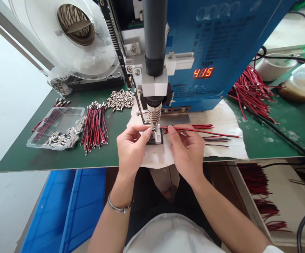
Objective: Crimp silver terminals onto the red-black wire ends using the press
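- Watching from my remote seat, I have 2 bare hands at a small pale fixture point(158, 136), directly under the coiled tip point(154, 114) of a blue machine point(194, 42).
- Right hand point(187, 149): thumb and forefinger pinched closed on 1 red wire point(220, 134), just right of the fixture.
- Left hand point(132, 146): thumb and forefinger drawn close together at the fixture's left side. Whether a small part sits between them, I cannot tell.
- Key relation, as I judge it: wire end to fixture. Long axis runs roughly left to right, far end angled slightly toward the wearer. Short length leaves the right-hand pinch leftward, to the fixture; longer tail trails out right over the white cloth point(236, 149).
- Left fingertips look nearer the fixture; only the right hand grips the wire. Exact seating of the wire end is too small for me to make out.
- Loose red wires point(203, 126) and dark wires point(218, 140) lie on the cloth, beyond and below the held wire, nearly in line with it.
- Left of the hands: red-and-black bundle point(95, 124), heap of small metal parts point(120, 100).
- Display point(203, 73) reads 415.
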Demonstrator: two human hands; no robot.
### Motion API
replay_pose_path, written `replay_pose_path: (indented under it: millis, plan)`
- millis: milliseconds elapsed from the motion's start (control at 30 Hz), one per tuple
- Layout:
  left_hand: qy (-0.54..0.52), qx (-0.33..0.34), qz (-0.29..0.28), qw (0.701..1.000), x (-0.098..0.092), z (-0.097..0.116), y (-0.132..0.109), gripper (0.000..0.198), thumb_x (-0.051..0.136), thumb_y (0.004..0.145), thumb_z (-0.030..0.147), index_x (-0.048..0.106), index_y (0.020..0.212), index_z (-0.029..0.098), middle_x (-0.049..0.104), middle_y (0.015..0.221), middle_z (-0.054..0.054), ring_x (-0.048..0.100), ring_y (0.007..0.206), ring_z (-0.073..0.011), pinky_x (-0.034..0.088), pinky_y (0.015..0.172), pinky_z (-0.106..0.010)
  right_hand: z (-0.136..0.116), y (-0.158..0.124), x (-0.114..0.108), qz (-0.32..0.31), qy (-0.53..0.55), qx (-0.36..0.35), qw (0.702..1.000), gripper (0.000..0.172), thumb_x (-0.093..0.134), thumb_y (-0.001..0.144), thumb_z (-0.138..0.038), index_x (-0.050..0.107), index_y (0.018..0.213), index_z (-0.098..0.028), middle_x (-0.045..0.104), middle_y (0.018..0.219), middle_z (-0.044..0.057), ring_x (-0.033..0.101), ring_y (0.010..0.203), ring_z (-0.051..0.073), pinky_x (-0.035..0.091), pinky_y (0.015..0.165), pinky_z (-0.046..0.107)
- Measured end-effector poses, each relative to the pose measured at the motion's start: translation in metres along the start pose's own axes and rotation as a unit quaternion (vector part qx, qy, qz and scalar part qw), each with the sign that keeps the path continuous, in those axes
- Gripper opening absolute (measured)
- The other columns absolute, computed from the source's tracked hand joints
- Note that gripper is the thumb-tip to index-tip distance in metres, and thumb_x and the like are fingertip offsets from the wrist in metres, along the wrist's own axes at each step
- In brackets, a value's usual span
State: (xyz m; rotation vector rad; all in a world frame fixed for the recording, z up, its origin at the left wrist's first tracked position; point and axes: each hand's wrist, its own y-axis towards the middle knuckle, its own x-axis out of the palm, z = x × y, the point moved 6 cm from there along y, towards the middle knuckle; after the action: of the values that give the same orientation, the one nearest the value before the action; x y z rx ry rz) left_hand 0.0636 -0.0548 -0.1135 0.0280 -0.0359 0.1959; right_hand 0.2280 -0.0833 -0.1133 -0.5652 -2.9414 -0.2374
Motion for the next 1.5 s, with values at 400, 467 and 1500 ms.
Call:
replay_pose_path:
  millis: [400,467,1500]
  plan:
    - [0.011,0.011,0.000,1.000,0.0004,0.0020,-0.0018,0.015,0.085,0.075,0.032,0.079,0.077,0.019,0.050,0.054,0.004,0.036,0.049,-0.0074,0.026,0.047,-0.024,-0.0008,0.0017,0.0007,0.003,0.003,-0.004,1.000,0.026,0.075,0.088,-0.046,0.068,0.084,-0.021,0.054,0.062,-0.005,0.044,0.049,0.009,0.038,0.046,0.025]
    - [0.010,0.011,-0.001,1.000,0.0005,0.0021,-0.0018,0.014,0.085,0.075,0.032,0.079,0.077,0.019,0.049,0.053,0.004,0.035,0.049,-0.0074,0.025,0.048,-0.024,-0.0020,0.0015,0.0008,0.004,0.001,-0.008,1.000,0.025,0.074,0.088,-0.044,0.068,0.084,-0.021,0.055,0.063,-0.005,0.045,0.050,0.009,0.039,0.047,0.025]
    - [0.029,0.019,0.005,0.999,0.0029,0.0021,-0.0013,0.010,0.082,0.077,0.029,0.078,0.075,0.020,0.055,0.060,0.003,0.041,0.056,-0.0072,0.031,0.054,-0.021,-0.0034,0.0015,-0.0005,0.006,0.009,-0.031,0.999,0.016,0.073,0.090,-0.036,0.070,0.083,-0.022,0.052,0.059,-0.006,0.044,0.047,0.009,0.040,0.046,0.026]
